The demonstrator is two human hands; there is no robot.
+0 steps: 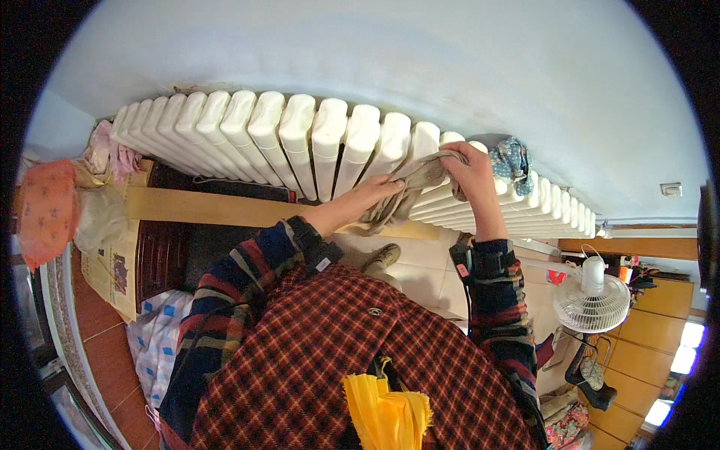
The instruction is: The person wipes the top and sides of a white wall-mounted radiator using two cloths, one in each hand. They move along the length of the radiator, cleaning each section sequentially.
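Observation:
A crumpled grey-beige cloth (411, 190) is stretched between my two hands, in front of a long white ribbed radiator (328, 131). My left hand (366, 196) grips its left side with closed fingers, and part of the fabric hangs down below that hand. Higher up and to the right, my right hand (474, 171) pinches the cloth's upper end near the radiator's top. Just right of the right hand, a blue-green spotted cloth (511, 160) lies bunched on the radiator.
At left hang a pink cloth (124, 159) and an orange patterned cloth (46, 210), above a blue-and-white checked cloth (159, 330). A tan board (202, 208) runs below the radiator. To the right stands a white fan (592, 300) near wooden cabinets (664, 300).

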